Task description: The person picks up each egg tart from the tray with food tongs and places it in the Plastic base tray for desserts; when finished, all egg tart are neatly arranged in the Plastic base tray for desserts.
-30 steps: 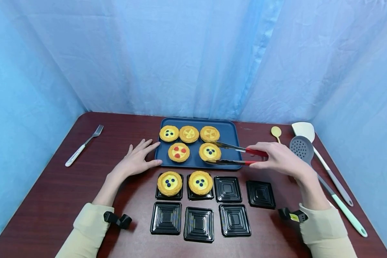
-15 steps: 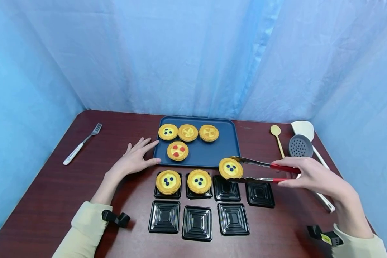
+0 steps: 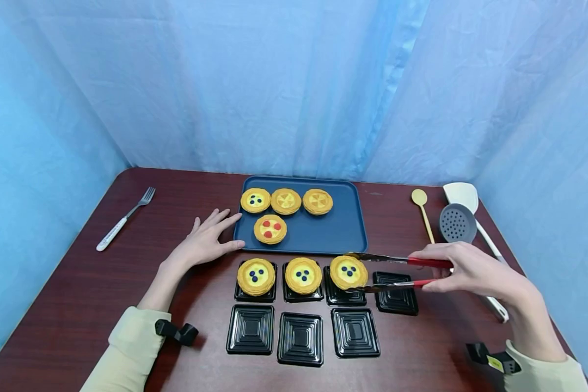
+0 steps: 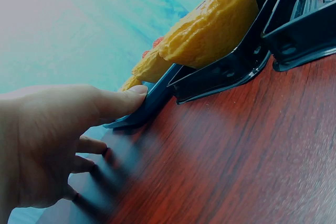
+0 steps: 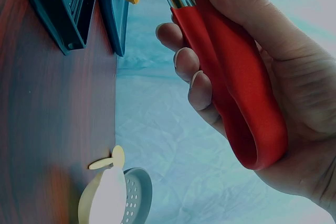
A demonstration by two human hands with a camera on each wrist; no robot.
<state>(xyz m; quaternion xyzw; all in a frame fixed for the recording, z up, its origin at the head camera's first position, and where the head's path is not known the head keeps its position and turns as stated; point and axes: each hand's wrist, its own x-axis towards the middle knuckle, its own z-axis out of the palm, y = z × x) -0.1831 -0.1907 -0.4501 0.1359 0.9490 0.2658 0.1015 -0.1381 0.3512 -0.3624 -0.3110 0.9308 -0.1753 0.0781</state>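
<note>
My right hand (image 3: 470, 272) grips a pair of red-handled metal tongs (image 5: 231, 72), fingers wrapped round the handles. Between the tongs' arms sits an egg tart (image 3: 348, 272) with blueberries, in or just over a square black plastic tray (image 3: 340, 296); whether the tips still press on it I cannot tell. To its left, two more blueberry tarts (image 3: 256, 276) rest in black trays. My left hand (image 3: 203, 239) lies with fingers spread at the left edge of the blue baking tray (image 3: 318, 234), its thumb touching the rim in the left wrist view.
Several tarts (image 3: 269, 229) with different toppings sit on the blue tray. More black trays (image 3: 300, 338) stand in front and one (image 3: 396, 294) lies under the tongs. A fork (image 3: 126, 219) is at left; a yellow spoon (image 3: 423, 212), skimmer (image 3: 457, 223) and white turner (image 3: 460, 195) are at right.
The tongs have carried the blueberry tart off the blue tray, toward the front and right, to the third black tray. My left hand has stayed at the tray's edge.
</note>
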